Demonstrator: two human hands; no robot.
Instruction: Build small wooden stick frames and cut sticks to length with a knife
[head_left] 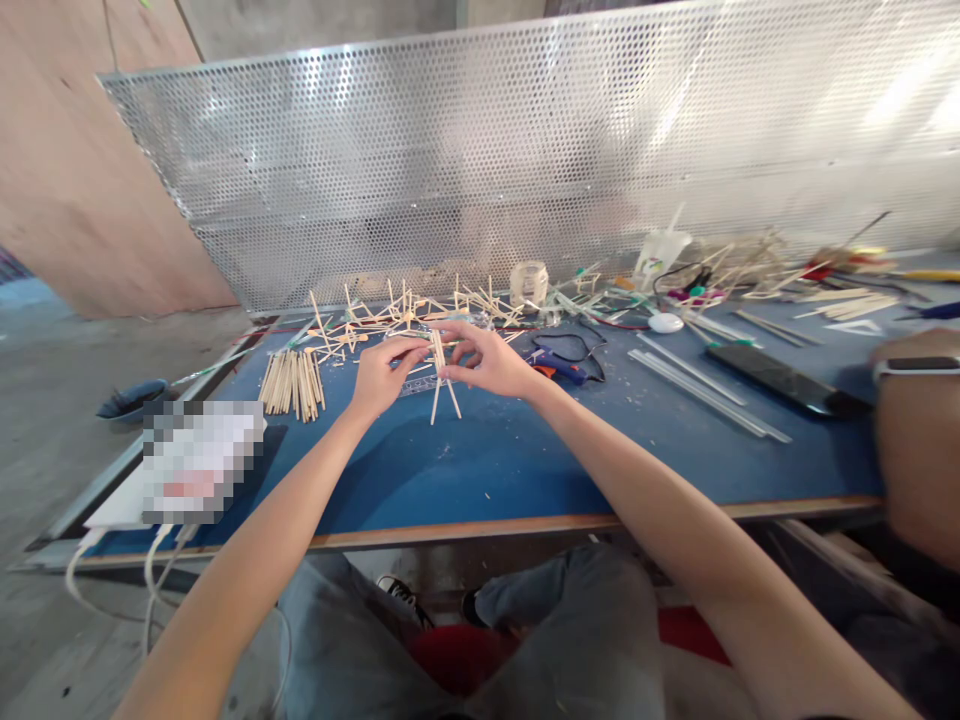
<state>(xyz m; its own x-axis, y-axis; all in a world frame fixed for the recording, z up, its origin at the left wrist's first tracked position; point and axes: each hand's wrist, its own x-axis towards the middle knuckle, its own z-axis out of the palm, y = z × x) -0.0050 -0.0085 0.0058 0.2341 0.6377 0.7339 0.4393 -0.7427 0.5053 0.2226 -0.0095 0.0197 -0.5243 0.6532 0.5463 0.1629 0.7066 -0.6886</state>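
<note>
Both my hands meet over the middle of the blue table top (465,470). My left hand (384,372) pinches the top of a small stick frame (442,385) made of thin wooden sticks whose legs splay down onto the table. My right hand (487,360) holds the same frame from the right, thumb and forefinger closed on its upper sticks, other fingers spread. A clear ruler lies flat under the frame.
A bundle of loose sticks (294,382) lies left of my hands. Finished stick figures (390,318) line the perforated metal screen (525,150). A blue glue gun (559,365), a jar (529,284), long rods (701,390) and a phone (784,378) lie right. Another person's arm (919,440) rests at the far right.
</note>
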